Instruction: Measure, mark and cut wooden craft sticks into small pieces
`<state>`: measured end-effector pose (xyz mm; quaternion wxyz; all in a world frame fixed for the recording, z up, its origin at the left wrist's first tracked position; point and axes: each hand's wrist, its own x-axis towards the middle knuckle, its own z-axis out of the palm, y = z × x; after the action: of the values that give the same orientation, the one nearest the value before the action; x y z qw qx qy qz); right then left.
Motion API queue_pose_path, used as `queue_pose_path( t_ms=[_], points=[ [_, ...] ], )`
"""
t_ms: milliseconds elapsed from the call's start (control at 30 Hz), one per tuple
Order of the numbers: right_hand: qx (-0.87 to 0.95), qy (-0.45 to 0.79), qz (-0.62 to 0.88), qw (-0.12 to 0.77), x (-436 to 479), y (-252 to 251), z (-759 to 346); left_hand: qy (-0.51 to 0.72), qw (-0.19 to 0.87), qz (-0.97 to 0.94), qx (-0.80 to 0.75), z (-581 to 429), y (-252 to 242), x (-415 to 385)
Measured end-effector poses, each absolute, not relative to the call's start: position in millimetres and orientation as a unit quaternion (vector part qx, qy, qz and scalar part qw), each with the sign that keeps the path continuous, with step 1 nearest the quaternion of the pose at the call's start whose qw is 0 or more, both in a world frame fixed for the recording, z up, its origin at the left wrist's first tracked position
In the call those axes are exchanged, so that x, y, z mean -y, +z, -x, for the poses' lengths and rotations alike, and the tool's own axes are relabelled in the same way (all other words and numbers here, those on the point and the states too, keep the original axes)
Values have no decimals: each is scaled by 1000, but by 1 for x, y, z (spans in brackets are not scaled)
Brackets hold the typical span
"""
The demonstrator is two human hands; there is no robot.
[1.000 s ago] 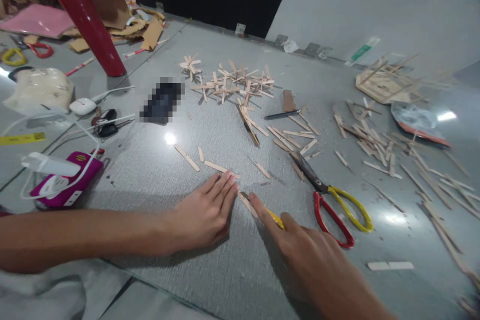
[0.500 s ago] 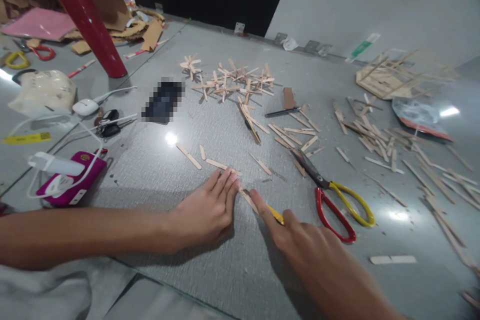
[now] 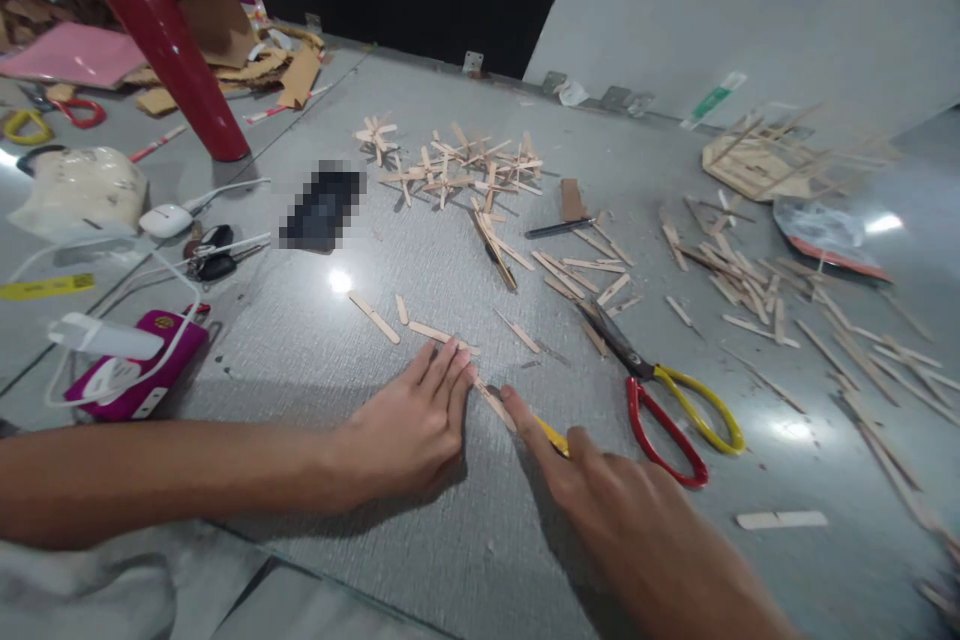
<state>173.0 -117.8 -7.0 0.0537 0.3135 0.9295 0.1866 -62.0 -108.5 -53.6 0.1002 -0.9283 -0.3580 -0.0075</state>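
Observation:
My left hand (image 3: 416,420) presses a wooden craft stick (image 3: 493,406) against the table, its fingertips closed over the stick's far end. Gripped in my right hand (image 3: 600,480) is a yellow utility knife (image 3: 553,436), the index finger stretched along its top. The knife's blade meets the stick just beside my left fingertips. Beyond my left hand lie another craft stick (image 3: 373,317) and a short cut piece (image 3: 402,309). One more stick (image 3: 431,332) runs partly behind my left fingers. Scissors (image 3: 637,370) with one red and one yellow handle lie open to the right.
Star-shaped clusters of glued sticks (image 3: 465,165) sit at the back. Loose sticks (image 3: 739,270) scatter on the right, near a stick frame (image 3: 757,165). A phone (image 3: 319,210), a purple power bank (image 3: 142,360) with cables and a red flask (image 3: 176,70) stand or lie left.
The whole view has shifted slightly. My hands, the knife and the stick stay in nearly the same place, with the blade still at the stick.

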Motion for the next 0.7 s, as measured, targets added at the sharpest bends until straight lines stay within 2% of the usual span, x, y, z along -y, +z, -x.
queue_pose_path(
  t_ms=[333, 567, 700],
  points=[
    [-930, 172, -320, 60, 130, -15, -181, -9, 112, 927, 358, 61, -54, 108],
    [-910, 177, -355, 121, 141, -12, -175, -25, 111, 926, 360, 62, -55, 108],
    [-906, 167, -374, 107, 142, -20, -176, -35, 115, 924, 363, 62, -56, 109]
  ],
)
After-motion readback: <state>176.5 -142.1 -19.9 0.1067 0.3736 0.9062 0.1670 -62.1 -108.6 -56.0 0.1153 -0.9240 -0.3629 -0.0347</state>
